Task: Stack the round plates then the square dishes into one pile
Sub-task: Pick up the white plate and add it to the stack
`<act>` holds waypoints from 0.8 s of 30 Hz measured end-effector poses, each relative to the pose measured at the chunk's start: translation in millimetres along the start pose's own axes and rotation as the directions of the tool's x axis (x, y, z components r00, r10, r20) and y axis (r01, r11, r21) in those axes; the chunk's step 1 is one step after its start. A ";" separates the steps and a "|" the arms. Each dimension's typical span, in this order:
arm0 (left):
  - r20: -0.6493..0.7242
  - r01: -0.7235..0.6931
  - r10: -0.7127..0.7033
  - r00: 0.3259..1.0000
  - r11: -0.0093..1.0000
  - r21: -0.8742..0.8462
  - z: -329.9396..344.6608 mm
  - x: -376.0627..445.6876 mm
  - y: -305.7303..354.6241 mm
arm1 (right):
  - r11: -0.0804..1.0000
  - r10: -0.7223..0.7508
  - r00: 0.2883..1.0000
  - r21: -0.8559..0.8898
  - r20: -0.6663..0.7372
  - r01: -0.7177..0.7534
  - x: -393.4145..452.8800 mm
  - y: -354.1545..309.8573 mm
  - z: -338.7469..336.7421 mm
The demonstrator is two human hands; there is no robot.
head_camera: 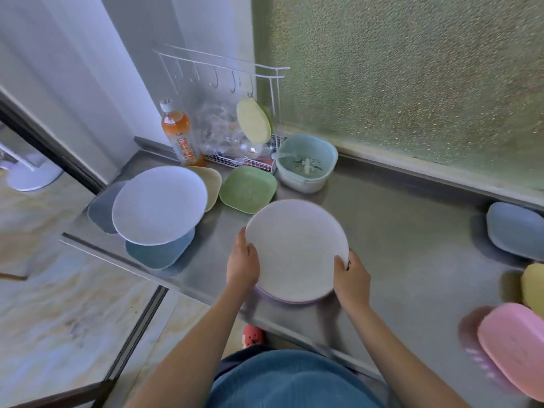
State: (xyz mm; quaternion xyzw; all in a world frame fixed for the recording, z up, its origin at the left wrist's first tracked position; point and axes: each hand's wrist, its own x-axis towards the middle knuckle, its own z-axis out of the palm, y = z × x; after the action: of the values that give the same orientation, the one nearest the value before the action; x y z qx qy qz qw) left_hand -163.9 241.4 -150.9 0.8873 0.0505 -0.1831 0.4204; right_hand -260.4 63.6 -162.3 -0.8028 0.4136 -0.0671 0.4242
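**Near the middle: two hands on a round plate**

Near the middle of the frame, both hands hold a white round plate (pixel 297 250) just above a pinkish round plate (pixel 290 298) that lies on the grey surface (pixel 412 245). The left hand (pixel 243 262) grips the left edge, with its fingers curled around the rim. The right hand (pixel 351 275) grips the right edge the same way.

At the upper middle sits a pale green basket bowl (pixel 306 163) with a small white piece inside. Behind it is a wire rack (pixel 244 160) holding clear plastic things, with a yellow-green sponge (pixel 253 120) hanging from a hook. An orange drink bottle (pixel 178 134) stands to the left.

At the left, another white round plate (pixel 159 204) rests tilted on a dark blue square dish (pixel 160 251). Around it lie a grey square dish (pixel 101 207), a tan square dish (pixel 212 184) and a green square dish (pixel 248 189).

At the right edge are a blue square dish (pixel 515 229), a yellow one (pixel 534 285) and a pink one (pixel 515 346).

That makes three round plates and seven square dishes.
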 end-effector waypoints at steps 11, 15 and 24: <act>-0.354 -0.106 0.219 0.909 0.944 0.312 -91.0 36.5 -47.5 | 0.802 -0.563 0.814 -0.142 0.144 0.580 -32.8 -108.7 84.1; -0.226 0.006 0.116 0.967 0.879 0.477 -114.6 55.5 -70.5 | 0.822 -0.512 0.742 -0.006 0.433 0.570 -29.1 -154.3 131.4; -0.086 -0.014 0.077 0.993 0.821 0.571 -126.1 62.6 -94.9 | 0.916 -0.324 0.742 -0.001 0.587 0.401 -15.8 -185.7 199.8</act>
State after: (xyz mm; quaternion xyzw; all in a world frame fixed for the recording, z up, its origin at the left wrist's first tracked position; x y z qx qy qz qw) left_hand -93.3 394.7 -169.9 0.9815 -0.0055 -0.1329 0.1375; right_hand -66.3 255.3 -147.8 -0.8753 0.1050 0.1234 0.4556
